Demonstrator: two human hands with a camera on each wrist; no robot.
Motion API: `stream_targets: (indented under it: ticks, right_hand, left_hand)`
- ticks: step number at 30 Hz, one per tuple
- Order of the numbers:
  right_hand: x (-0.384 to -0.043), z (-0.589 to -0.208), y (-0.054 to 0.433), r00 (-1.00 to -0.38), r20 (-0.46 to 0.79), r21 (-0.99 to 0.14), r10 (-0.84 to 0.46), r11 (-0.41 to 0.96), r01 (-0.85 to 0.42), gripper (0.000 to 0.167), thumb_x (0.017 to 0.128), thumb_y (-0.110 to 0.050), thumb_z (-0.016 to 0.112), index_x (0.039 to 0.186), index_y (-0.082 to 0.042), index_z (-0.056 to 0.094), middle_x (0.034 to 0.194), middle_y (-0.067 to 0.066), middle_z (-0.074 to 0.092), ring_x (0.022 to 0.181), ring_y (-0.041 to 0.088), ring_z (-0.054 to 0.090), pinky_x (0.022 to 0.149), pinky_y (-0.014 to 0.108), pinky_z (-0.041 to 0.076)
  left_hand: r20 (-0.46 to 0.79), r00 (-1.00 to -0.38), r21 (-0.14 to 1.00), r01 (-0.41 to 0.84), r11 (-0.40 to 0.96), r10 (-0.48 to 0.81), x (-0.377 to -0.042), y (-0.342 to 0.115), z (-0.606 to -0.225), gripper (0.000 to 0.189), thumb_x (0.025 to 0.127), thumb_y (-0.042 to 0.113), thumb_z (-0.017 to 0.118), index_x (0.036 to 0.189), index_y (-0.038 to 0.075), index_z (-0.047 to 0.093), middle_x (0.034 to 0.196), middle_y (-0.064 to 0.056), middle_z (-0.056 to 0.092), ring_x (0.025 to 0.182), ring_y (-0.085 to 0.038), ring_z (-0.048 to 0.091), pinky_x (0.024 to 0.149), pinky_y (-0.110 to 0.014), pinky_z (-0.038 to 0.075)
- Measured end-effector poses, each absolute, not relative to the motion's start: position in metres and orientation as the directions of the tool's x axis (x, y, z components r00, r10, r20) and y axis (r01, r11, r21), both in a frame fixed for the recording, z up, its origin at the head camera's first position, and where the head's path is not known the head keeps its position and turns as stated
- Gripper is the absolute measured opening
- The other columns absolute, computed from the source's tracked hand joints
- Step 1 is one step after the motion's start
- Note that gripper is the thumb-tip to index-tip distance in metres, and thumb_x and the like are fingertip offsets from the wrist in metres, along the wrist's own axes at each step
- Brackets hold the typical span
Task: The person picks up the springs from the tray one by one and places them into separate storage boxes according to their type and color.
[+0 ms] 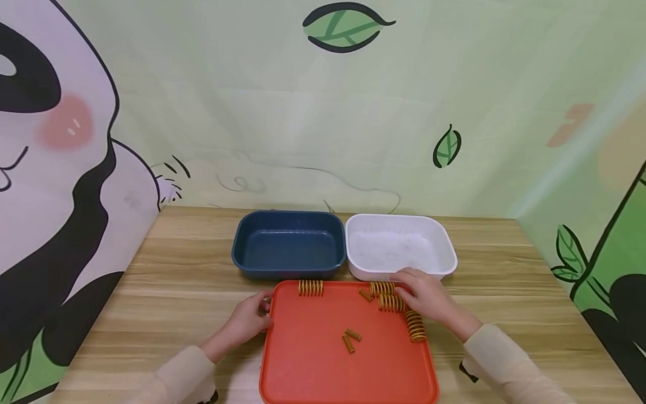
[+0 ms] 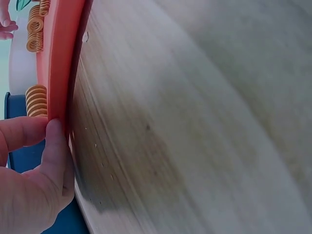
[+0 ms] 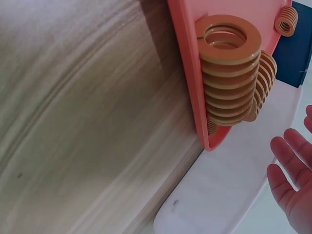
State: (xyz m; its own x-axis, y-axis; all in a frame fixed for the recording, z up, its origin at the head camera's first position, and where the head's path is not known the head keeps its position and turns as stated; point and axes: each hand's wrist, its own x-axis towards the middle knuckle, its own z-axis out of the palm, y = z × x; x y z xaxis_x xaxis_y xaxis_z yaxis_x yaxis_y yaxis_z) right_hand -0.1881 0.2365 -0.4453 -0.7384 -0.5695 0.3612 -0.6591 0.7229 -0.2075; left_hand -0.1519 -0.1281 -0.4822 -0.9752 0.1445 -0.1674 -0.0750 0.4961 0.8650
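A red tray lies on the wooden table, carrying orange coil springs of two sizes. My left hand pinches its left rim between thumb and finger, as the left wrist view shows. Over the far right corner of the tray hovers my right hand, its fingers loosely extended and holding nothing. Nearest to it are large springs grouped in that corner, and one large spring along the right rim. Another large spring sits by the far left rim. Small springs lie mid-tray, with one small spring near the corner group.
Behind the tray stand a dark blue bin on the left and a white bin on the right, side by side. Beyond the wooden table rises a printed cloth backdrop.
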Motion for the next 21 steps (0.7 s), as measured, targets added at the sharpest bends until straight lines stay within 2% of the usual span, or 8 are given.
stream_targets:
  ticks: [10,21]
  right_hand:
    - [-0.1877,-0.4525,0.2332,-0.748,0.279,-0.215,-0.602,0.72,-0.659,0.023,0.075,-0.008,0.063,0.099,-0.006,0.064,0.094,0.004,0.065,0.088,0.019,0.061,0.078,0.036,0.048]
    - [-0.1896,-0.4553,0.2314,-0.754,0.217,-0.215,-0.62,0.723,-0.656,0.022,0.077,-0.011,0.062,0.098,-0.004,0.063,0.095,0.005,0.065,0.09,0.02,0.06,0.081,0.037,0.046]
  left_hand:
    - [-0.172,-0.976,0.868,-0.089,0.488,0.129,-0.1517,-0.1266,-0.4823,0.053,0.064,-0.013,0.055,0.115,-0.002,0.051,0.081,-0.009,0.052,0.065,-0.014,0.049,0.051,-0.026,0.045]
    - [-0.163,-0.978,0.857,-0.076,0.509,0.129,-0.1536,-0.1269,-0.4846,0.053,0.063,-0.013,0.055,0.115,-0.002,0.052,0.08,-0.008,0.052,0.066,-0.014,0.048,0.051,-0.025,0.044]
